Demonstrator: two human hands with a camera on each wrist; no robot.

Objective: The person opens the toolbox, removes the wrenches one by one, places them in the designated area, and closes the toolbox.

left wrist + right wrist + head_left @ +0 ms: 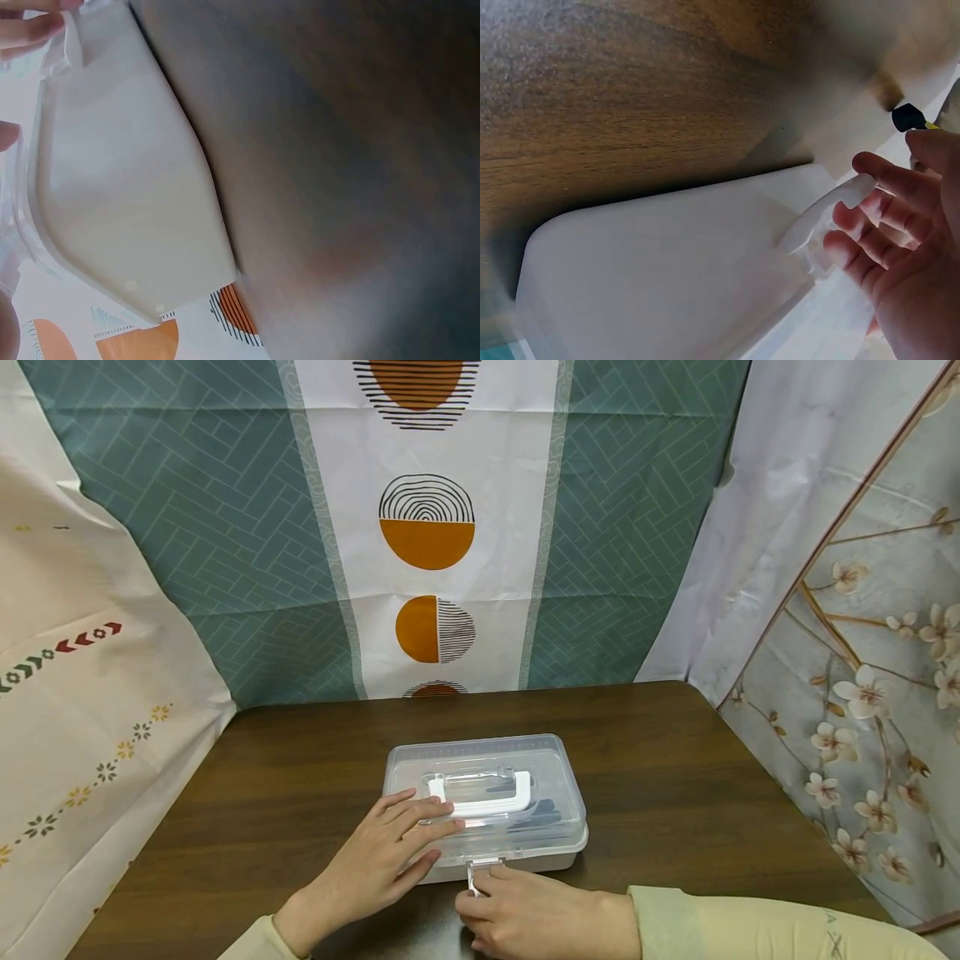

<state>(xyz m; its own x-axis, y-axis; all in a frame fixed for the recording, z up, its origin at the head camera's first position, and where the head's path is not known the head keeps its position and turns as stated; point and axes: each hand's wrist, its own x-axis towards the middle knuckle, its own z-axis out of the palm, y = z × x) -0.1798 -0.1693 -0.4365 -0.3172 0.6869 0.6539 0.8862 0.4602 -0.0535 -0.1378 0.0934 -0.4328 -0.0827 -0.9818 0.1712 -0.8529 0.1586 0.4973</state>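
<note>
"Storage box [540, 862] between the two hands, and what has the right hand [543, 910] got?"

"Its white latch [819, 214]. The fingers are curled in and pinch it. It stands out from the front wall, which I'd guess gives them an edge to grip."

"And the left hand [378, 860]?"

"Spread, fingers nearly straight, gripping nothing. The fingertips rest on the clear lid [553, 772] by the white handle [491, 807], probably to keep the box from sliding."

"That handle looks folded down."

"Seems so; it leaves room for fingers across the top, I'd say. Under the lid there are dark shapes [543, 814], too blurred to name."

"Where does the box sit, exactly?"

"Flat on the brown table [675, 793], near the person, latch side towards them, so both hands reach it easily, I think. Beyond hangs a patterned cloth [495, 527]."
</note>
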